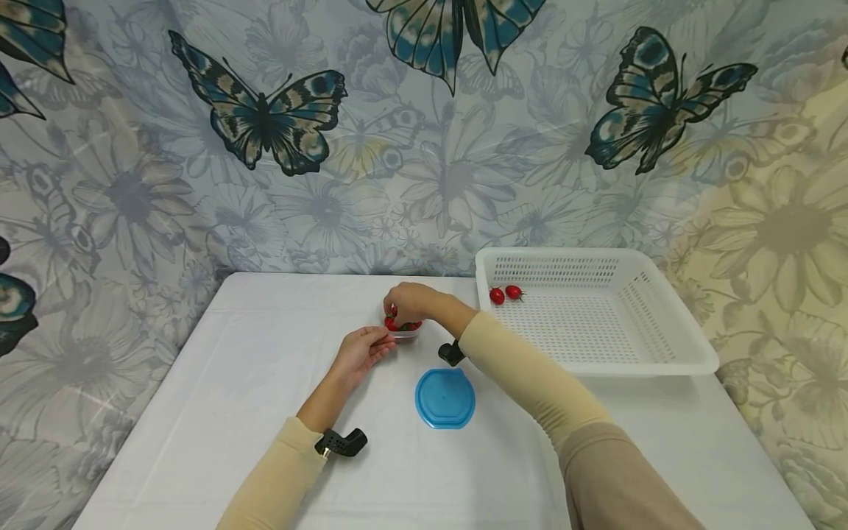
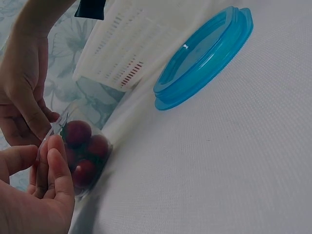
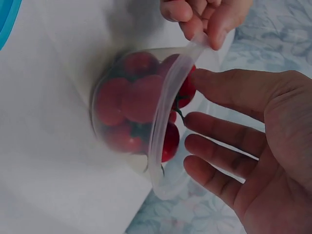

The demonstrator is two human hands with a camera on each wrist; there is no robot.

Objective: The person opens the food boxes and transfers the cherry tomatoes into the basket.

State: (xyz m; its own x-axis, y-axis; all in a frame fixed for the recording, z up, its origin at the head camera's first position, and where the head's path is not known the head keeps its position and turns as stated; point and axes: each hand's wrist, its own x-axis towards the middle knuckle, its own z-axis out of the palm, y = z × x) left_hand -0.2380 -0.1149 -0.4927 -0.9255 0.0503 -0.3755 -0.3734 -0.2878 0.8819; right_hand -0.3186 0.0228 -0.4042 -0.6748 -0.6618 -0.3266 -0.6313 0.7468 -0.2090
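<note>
A small clear plastic container (image 3: 157,146) full of red cherry tomatoes (image 3: 141,100) stands on the white table near its back edge. My left hand (image 1: 361,357) pinches the container's rim between thumb and fingers. From the far side, my right hand (image 1: 414,300) reaches down over the opening. In the right wrist view its thumb presses on a cherry tomato (image 3: 187,92) with a green stem at the top of the pile, while the index finger is hidden and three other fingers lie loosely bent beside the rim.
A round blue lid (image 1: 445,398) lies on the table in front of the container. At the back right stands a white perforated basket (image 1: 636,368), with two cherry tomatoes (image 1: 514,292) in its left corner. Patterned butterfly cloth (image 1: 457,191) hangs behind the table.
</note>
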